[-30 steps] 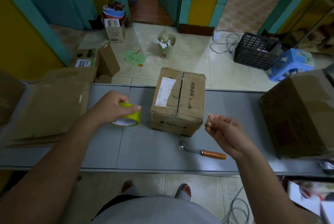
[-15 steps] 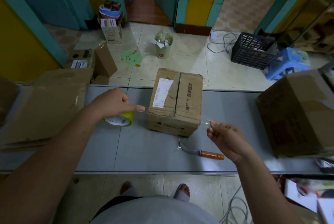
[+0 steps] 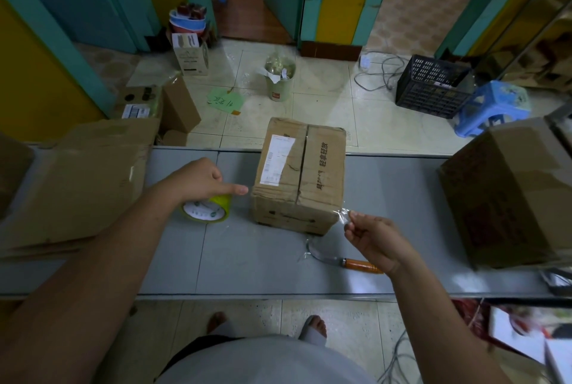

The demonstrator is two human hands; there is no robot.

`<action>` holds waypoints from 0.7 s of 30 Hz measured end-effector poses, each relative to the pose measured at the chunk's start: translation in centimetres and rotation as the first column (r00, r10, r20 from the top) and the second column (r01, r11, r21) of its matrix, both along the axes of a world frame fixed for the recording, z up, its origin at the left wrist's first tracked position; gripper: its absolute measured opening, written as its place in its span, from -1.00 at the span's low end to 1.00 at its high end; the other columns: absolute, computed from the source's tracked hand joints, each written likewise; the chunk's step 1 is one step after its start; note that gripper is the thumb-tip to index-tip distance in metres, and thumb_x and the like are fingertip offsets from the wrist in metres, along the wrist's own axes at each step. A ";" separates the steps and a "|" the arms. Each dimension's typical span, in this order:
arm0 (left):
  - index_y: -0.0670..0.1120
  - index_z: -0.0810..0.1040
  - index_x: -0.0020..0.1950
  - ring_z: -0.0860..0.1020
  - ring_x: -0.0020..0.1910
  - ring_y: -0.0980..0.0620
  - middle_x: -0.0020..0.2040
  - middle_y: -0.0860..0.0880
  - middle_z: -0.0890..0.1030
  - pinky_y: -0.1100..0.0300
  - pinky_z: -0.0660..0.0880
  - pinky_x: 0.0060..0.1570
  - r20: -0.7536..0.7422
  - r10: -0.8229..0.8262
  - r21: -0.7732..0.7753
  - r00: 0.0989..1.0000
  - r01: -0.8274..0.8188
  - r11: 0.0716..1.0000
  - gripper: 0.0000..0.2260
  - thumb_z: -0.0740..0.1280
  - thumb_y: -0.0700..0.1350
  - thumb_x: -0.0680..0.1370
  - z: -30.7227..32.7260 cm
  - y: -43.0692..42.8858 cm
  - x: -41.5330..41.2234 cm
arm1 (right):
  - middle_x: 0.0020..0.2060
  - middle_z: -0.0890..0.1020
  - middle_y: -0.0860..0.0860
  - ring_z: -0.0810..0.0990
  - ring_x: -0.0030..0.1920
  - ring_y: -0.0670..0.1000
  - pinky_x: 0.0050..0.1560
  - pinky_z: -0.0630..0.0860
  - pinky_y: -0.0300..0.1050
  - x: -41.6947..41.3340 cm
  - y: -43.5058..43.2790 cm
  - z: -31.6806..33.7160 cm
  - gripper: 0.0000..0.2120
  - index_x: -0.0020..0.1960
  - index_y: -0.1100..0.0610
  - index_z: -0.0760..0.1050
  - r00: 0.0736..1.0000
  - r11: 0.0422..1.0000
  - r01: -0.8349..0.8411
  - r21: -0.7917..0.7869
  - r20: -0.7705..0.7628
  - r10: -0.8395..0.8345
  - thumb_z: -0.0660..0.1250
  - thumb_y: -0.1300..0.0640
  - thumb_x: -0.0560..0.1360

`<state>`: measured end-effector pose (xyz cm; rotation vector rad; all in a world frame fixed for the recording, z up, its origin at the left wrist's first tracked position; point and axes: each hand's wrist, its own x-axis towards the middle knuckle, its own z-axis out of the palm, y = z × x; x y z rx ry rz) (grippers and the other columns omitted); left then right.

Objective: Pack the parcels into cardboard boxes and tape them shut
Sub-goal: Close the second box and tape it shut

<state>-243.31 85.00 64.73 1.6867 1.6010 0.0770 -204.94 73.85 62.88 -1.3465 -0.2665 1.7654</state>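
A worn cardboard box (image 3: 297, 173) with a white label stands closed in the middle of the grey table (image 3: 247, 260). My left hand (image 3: 201, 181) holds a yellow-green tape roll (image 3: 207, 212) down on the table left of the box, index finger pointing at the box. My right hand (image 3: 374, 239) pinches the free end of clear tape (image 3: 342, 216) by the box's near right corner. The stretched strip between roll and hand is barely visible.
A curved knife with an orange handle (image 3: 356, 264) lies on the table under my right hand. A large cardboard box (image 3: 513, 194) stands at the right, flattened cardboard (image 3: 77, 185) at the left. Beyond the table: bin, crate, blue stool, small boxes.
My left hand lowered the tape roll onto the table. My right hand, still pinching the tape end, stayed near the box's right corner.
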 end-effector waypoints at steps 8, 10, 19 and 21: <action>0.00 0.33 -0.43 0.26 -0.44 0.03 -0.45 0.00 0.26 0.12 0.24 -0.32 0.010 -0.056 -0.104 0.998 0.057 0.993 -0.24 0.38 0.70 0.04 -1.6 0.8 0.8 | -0.31 0.60 0.10 0.57 -0.27 -0.02 -0.19 0.66 -0.18 -1.2 0.7 -0.5 -0.93 -0.09 0.30 0.62 0.997 0.993 -0.072 -0.090 -0.013 0.071 0.40 0.30 0.54; -0.03 0.42 -0.39 0.31 -0.42 0.04 -0.44 0.00 0.31 0.13 0.28 -0.31 0.003 -0.096 -0.117 0.995 0.095 0.989 -0.19 0.32 0.74 0.01 -1.8 1.3 1.3 | -0.28 0.61 0.11 0.59 -0.26 -0.01 -0.20 0.65 -0.20 -0.8 0.7 -0.7 -0.92 -0.06 0.29 0.63 0.997 0.992 -0.081 -0.099 0.001 0.081 0.44 0.26 0.51; -0.09 0.59 -0.30 0.45 -0.36 0.05 -0.41 0.01 0.47 0.14 0.38 -0.25 0.021 -0.086 -0.087 0.996 0.088 0.992 -0.33 0.34 0.55 0.25 -2.9 1.0 2.1 | -0.07 0.51 0.08 0.49 -0.20 0.04 -0.25 0.52 -0.10 -1.7 -1.0 -3.3 -0.43 0.08 0.12 0.53 0.992 0.975 -0.090 -0.205 0.068 0.106 0.58 -0.23 0.29; -0.14 0.62 -0.27 0.48 -0.34 0.05 -0.40 -0.03 0.50 0.12 0.40 -0.22 0.047 -0.061 -0.060 0.997 0.064 0.996 -0.24 0.34 0.61 0.23 -3.1 0.8 1.9 | -0.06 0.57 0.08 0.57 -0.14 0.07 -0.14 0.53 -0.08 -2.4 -1.4 -3.0 -0.58 0.04 0.11 0.58 0.986 0.991 -0.023 -0.129 0.160 0.043 0.53 -0.20 0.40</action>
